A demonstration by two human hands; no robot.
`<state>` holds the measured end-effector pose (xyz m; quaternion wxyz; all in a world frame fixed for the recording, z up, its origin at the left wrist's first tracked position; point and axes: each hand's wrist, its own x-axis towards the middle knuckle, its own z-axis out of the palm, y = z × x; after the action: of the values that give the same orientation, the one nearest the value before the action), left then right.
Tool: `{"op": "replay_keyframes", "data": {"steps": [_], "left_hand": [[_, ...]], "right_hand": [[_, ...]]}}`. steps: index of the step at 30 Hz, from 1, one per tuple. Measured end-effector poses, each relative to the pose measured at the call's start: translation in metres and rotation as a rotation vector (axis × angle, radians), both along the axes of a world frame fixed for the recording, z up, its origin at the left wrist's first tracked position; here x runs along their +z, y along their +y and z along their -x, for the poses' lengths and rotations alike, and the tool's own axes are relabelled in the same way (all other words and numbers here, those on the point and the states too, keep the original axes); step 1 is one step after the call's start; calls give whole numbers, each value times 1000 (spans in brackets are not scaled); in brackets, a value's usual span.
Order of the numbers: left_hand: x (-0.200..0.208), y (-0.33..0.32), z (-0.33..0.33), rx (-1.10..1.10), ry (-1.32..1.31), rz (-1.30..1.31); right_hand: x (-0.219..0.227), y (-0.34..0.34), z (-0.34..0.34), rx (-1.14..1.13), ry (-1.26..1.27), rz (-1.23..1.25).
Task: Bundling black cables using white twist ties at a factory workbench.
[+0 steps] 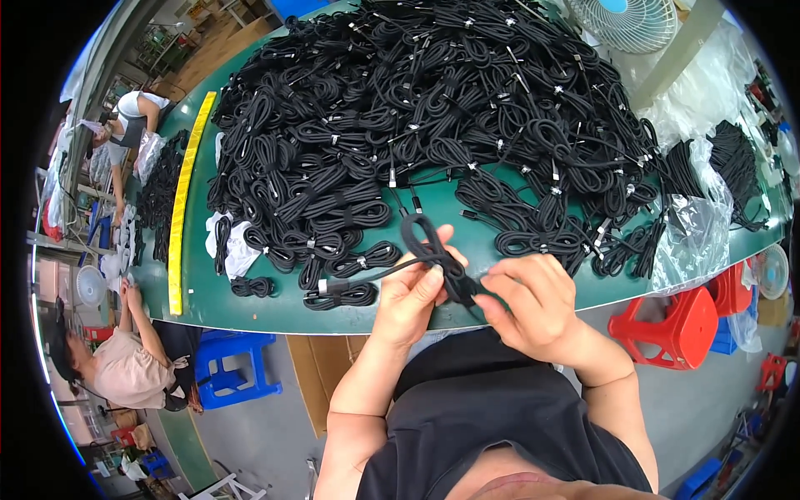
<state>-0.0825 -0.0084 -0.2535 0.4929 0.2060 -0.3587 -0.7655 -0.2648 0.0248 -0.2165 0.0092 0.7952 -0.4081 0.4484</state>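
Observation:
A bundled black cable (422,236) is held just above the near edge of the green table (477,232). My left hand (408,302) grips its middle, with the thumb pressed on the loops. One loop stands up past the fingers, and a cable length runs left to a light-coloured connector (323,286). My right hand (533,302) has its fingers curled and pinched at the right side of the bundle. What exactly its fingertips hold there is partly hidden. Beyond both hands lies a large heap of coiled black cables (417,108), several with silvery connectors.
A yellow strip (185,208) runs along the table at left. White cloth (242,250) lies by the heap, clear plastic (696,250) at right. Red stools (679,329) and a blue stool (236,371) stand below. Two people work at left. A fan (625,21) is at the back.

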Motion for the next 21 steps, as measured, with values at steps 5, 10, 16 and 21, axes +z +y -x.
{"op": "replay_keyframes", "data": {"steps": [5,10,16,21], "left_hand": [[-14,8,-2,-41,-561,445],[-1,10,1,-88,-413,127],[-4,5,2,-116,-282,116],[-6,8,4,-26,-304,53]], "right_hand": [[12,-14,-14,54,-71,-7],[3,-18,-10,30,-288,-180],[-4,-20,-12,88,-761,-615],[-16,-17,-19,35,-411,-447]]}}
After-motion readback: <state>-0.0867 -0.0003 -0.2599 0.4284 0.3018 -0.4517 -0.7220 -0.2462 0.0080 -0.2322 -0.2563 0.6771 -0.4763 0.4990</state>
